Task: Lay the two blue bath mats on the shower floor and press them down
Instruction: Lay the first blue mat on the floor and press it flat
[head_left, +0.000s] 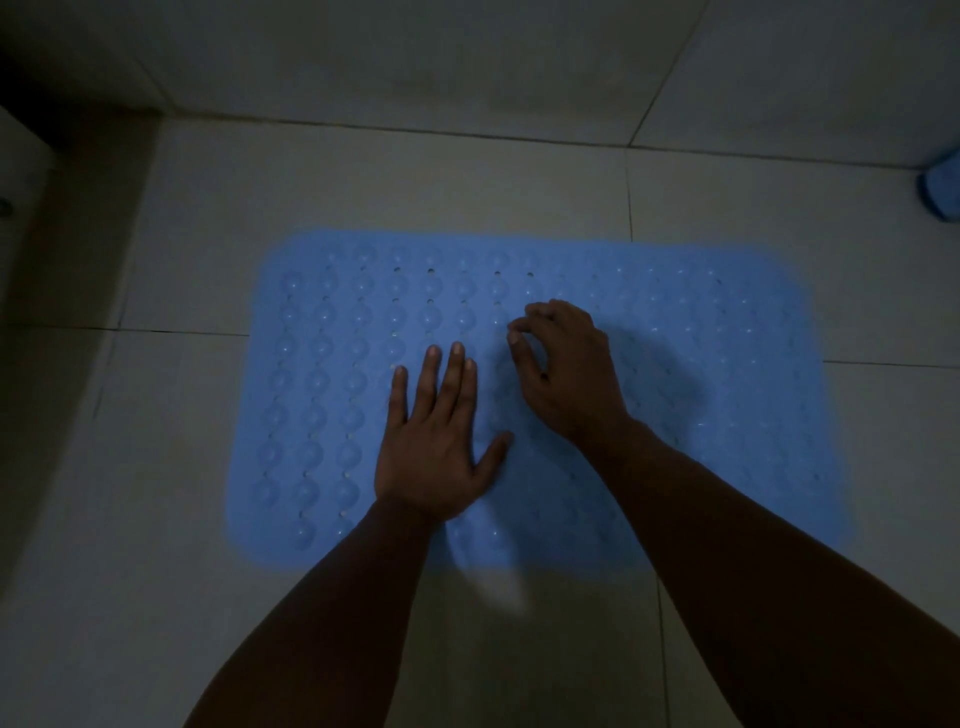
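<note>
Both hands lie over the middle of the blue bath mat (701, 364), which is spread flat on the tiled shower floor (156, 493) with its long side running left to right. Left hand (434, 441): palm down on the mat, fingers straight and slightly spread, thumb held out to the side, holding nothing. Right hand (563, 369): just beside the left and a little farther from the person, fingers curled downward with the fingertips (514, 338) drawn toward the thumb; whether they pinch the mat surface or merely touch it cannot be told in the dim light. The two hands are close together but not touching. Mat surface: rows of round raised bumps with small holes between them, most distinct on the portion left of the hands; the portion right of the hands is blurred and partly in the shadow of the right forearm. Far from the mat, at the right edge of the view near the base of the wall (467, 62), part of a second blue object (943, 189) shows; it is cut off by the frame and its form cannot be made out. Pale wall tiles meet the floor beyond the mat's far edge.
</note>
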